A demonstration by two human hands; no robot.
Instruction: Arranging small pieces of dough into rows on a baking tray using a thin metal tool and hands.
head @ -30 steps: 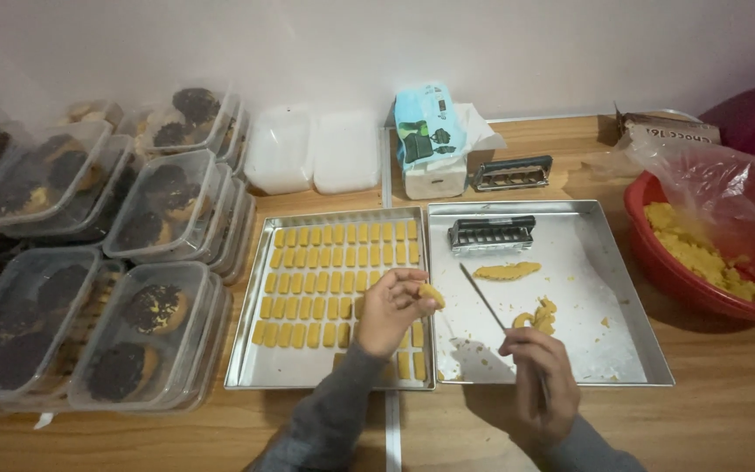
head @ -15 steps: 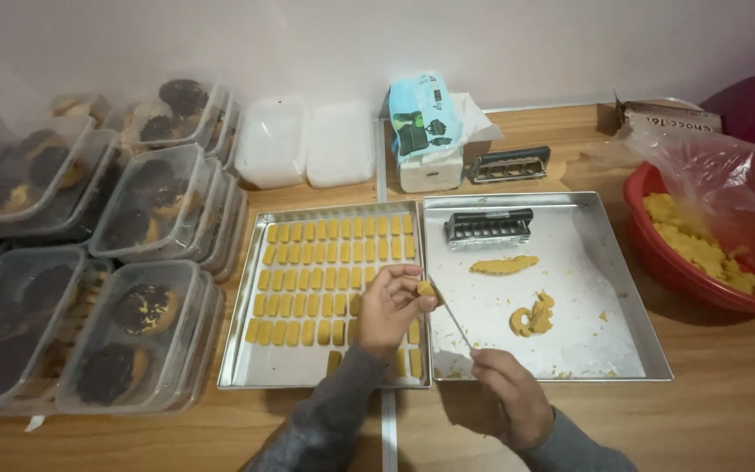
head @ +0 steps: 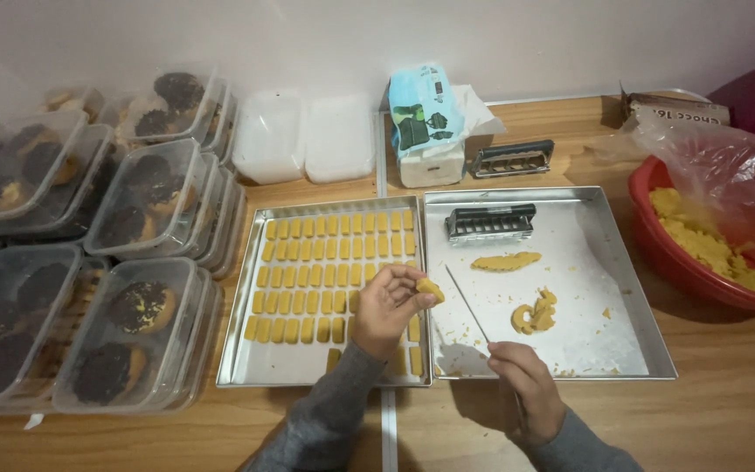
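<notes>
Yellow dough piece point(head: 431, 289): your left hand point(head: 386, 308) pinches it between thumb and fingers point(head: 412, 278), closed lightly round it, above the near right part of the left tray point(head: 236, 343). Your right hand point(head: 522, 389) is closed round the near end of a thin metal blade point(head: 467, 303), which slants up over the near left corner of the right tray point(head: 631, 288).

Risks, as judgement:
- Soft dough in a pinch grip may dent or lose its cut shape if you squeeze harder.
- Your left wrist hovers over the bottom rows; lowering it could smear pieces already laid.
- The blade tip sits just beside the seam between the trays; a careless sweep could nudge the last column or scatter crumbs onto it.
- The bottom row has gaps near the hand, so a piece set askew would break the grid.

Counts:
- Trays: two, side by side, touching, on the wooden desk point(head: 727, 402).
- Laid dough pieces point(head: 334, 251): about nine columns, six rows showing; the exact total cannot be told, since your hand hides some.
- Loose dough on the right tray: one long strip point(head: 505, 260), one curled scrap heap point(head: 535, 312).
- Ridged metal cutters: two, one on the right tray point(head: 489, 222), one behind it on the desk point(head: 512, 159).
- Red basin point(head: 657, 249) of dough with a plastic bag: one.
- White lidded tubs point(head: 306, 138): two.
- Clear boxes of dark-topped biscuits point(head: 133, 332): stacked at left, at least seven stacks visible.
</notes>
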